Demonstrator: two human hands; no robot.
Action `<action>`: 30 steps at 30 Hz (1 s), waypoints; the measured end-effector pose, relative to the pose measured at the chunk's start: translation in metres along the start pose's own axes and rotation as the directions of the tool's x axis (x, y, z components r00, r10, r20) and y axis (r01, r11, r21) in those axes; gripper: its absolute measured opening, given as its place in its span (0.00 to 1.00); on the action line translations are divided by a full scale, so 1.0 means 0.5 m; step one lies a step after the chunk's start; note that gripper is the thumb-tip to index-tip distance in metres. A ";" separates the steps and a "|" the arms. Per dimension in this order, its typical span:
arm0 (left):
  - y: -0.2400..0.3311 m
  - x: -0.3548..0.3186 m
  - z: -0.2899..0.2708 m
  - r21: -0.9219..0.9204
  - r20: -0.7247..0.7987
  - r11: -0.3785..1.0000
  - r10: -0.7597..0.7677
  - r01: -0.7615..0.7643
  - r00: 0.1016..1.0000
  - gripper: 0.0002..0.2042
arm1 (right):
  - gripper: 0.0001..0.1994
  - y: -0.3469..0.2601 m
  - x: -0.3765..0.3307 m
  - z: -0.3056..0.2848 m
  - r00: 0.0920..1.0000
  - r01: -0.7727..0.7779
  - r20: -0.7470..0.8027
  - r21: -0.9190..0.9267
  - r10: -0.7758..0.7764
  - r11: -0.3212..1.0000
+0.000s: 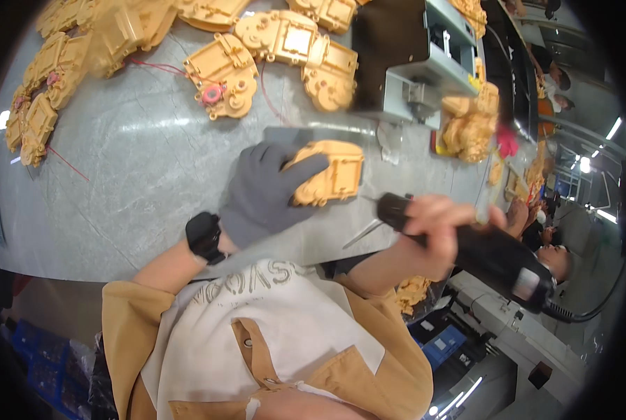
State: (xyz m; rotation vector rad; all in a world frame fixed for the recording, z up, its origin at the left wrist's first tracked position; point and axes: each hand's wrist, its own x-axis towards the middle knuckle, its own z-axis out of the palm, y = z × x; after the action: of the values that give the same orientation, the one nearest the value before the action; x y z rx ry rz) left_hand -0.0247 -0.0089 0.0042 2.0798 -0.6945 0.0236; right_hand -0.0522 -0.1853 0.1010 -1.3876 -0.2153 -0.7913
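Note:
My left hand point(267, 192), in a grey glove with a black wrist strap, grips a yellow plastic housing point(334, 175) and presses it on the grey worktable point(138, 175). To its right, my bare right hand point(442, 231) holds a black electric screwdriver point(498, 255). The screwdriver's tip points left toward the housing's right edge, a short gap away. A cable runs off from the tool's rear end at the right.
Several yellow plastic housings point(222, 77) lie along the table's far side, some with red wires and pink parts. A grey machine point(418, 63) stands at the back right, with more yellow parts point(470, 122) beside it. Other people point(558, 255) are at the right.

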 end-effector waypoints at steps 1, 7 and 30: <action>-0.005 -0.005 -0.005 0.009 -0.013 1.000 -0.006 0.006 1.000 0.32 | 0.26 0.000 0.036 -0.011 0.997 0.050 -0.054 0.013 -0.049 0.999; -0.011 -0.022 -0.003 0.039 -0.128 0.999 -0.003 0.008 0.992 0.35 | 0.28 0.104 0.174 -0.035 0.924 0.218 -0.243 -0.300 -0.295 0.929; 0.031 -0.013 -0.105 -0.323 -0.101 0.904 0.262 -0.281 0.960 0.26 | 0.29 -0.008 -0.026 0.083 0.953 -0.296 0.213 0.506 0.216 0.810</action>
State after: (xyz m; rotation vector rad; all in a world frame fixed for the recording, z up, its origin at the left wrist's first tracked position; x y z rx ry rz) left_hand -0.0251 0.0283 0.0447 1.6400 -0.8852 0.1126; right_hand -0.0512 -0.1421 0.1054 -0.9121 -0.3269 -0.3566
